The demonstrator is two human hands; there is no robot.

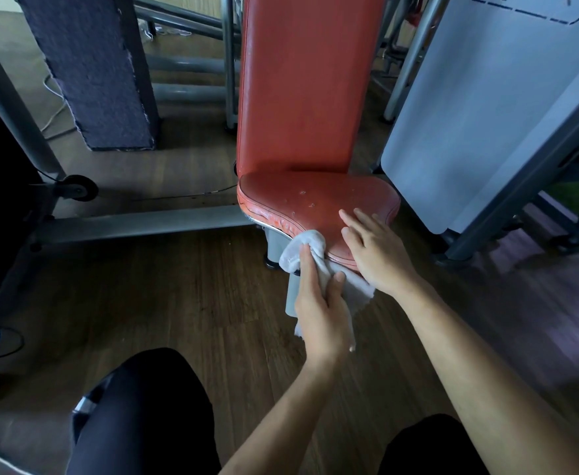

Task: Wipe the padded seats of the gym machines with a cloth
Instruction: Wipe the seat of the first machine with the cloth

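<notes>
Gripping the cloth [310,243] between thumb and fingers of your left hand [322,310], you hold it against the red seat's [298,198] front edge; your right hand [374,252] lies flat, fingers straight, on the seat just beside it.

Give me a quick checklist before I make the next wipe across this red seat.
1. Cloth gripped by the left hand: ok.
2. Cloth touching the seat at its front edge: ok.
3. Wipe path free: not ok, the right hand rests flat on the seat.
4. Seat top clean: not ok, pale specks show.
5. Cloth damp enough: cannot tell.
</notes>
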